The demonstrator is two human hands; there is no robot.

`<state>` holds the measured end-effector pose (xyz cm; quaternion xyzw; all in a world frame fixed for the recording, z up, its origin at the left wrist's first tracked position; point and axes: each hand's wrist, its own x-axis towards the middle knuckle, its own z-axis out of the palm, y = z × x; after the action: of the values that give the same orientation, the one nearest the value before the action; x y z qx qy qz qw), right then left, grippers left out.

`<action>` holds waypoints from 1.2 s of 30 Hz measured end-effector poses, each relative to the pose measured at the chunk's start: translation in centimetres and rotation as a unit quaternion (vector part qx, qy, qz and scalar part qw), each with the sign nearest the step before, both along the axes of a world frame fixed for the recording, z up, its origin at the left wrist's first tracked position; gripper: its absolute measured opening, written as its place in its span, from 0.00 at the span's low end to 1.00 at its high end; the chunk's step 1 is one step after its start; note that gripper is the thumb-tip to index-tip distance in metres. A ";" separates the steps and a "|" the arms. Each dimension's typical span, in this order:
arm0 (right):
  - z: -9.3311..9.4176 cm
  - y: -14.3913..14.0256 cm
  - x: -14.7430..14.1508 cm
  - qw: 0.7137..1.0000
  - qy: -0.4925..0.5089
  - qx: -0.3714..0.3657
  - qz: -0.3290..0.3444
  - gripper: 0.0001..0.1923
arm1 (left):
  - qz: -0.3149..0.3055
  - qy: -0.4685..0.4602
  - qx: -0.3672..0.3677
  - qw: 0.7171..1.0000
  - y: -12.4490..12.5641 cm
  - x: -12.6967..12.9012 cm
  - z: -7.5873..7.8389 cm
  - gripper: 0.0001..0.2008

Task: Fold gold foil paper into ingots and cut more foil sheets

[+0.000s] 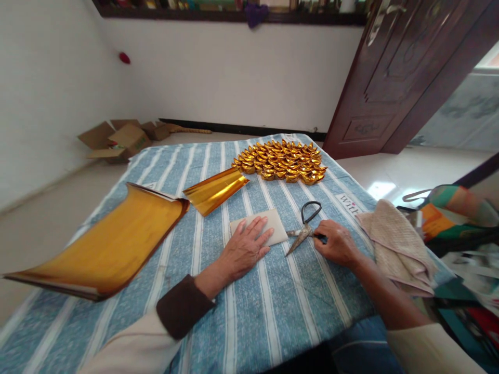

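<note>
At frame centre, a small white paper sheet [268, 224] lies under the flat, spread left hand [245, 248]. The right hand [336, 243], fingers curled, pinches a thin dark tool touching black-handled steel scissors [305, 226]. Right of them, the blue striped cloth [273, 311] reads partly "with".

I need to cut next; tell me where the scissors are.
In the head view, the scissors lie on the striped cloth right of centre, between the white sheet and the right hand.

White sheet [273, 224] half under left hand [245, 249]
</note>
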<state>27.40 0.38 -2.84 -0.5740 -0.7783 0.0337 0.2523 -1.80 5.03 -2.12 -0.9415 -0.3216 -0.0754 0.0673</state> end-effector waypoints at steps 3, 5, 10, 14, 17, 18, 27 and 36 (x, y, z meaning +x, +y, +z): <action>0.0 0.2 -0.2 1.000 -0.003 -0.001 0.005 0.06 | 0.001 0.003 0.004 1.000 -0.1 0.2 0.1 0.20; 0.0 0.3 -0.4 1.000 0.001 0.001 0.006 0.06 | -0.005 0.003 0.012 1.000 -0.1 0.5 0.2 0.20; 0.0 1.0 -0.6 1.000 0.005 0.004 0.007 0.06 | -0.024 -0.006 0.038 0.999 0.3 1.2 0.5 0.17; 0.0 1.9 -0.6 1.000 0.011 0.005 0.005 0.06 | -0.017 -0.003 0.039 0.999 1.2 1.7 0.5 0.17; -0.1 2.4 -0.5 1.000 0.003 0.009 0.002 0.06 | -0.019 0.008 0.011 1.000 1.7 1.7 0.1 0.18; -0.2 2.5 -0.5 1.000 0.001 0.010 0.004 0.06 | -0.019 0.010 0.001 1.000 1.8 1.6 -0.1 0.18; -0.9 2.2 0.9 0.998 -0.008 0.041 -0.056 0.06 | -0.015 0.010 -0.028 0.999 1.7 1.0 -0.7 0.20; -0.7 2.3 1.5 0.993 -0.010 0.083 -0.078 0.06 | -0.011 0.020 -0.040 0.999 1.6 1.0 0.0 0.20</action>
<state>28.94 2.67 -3.50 -0.6104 -0.7336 -0.0570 0.2932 -0.76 6.63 -2.09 -0.9483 -0.3124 -0.0443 0.0355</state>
